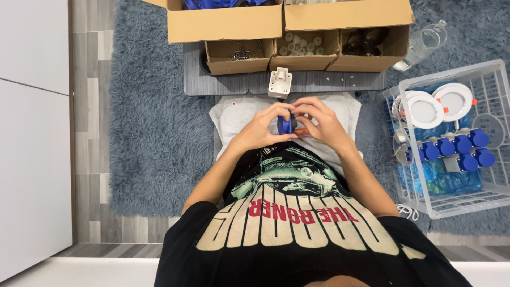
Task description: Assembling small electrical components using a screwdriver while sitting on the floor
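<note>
Shaggy blue-grey rug is covering the floor where a person is sitting, with a white cushion lying across the lap. Both hands are meeting just above it: the left hand and the right hand are closing together around a small blue rounded plastic part, with a thin orange-tipped piece poking out beneath the right fingers. The part is looking light, rigid and smooth, so pinching it by its rounded sides seems the surest hold. Just ahead, a white plastic housing is resting on a grey mat before small open cardboard boxes. Well apart on the right, a clear plastic crate is holding more blue parts and round white fittings
</note>
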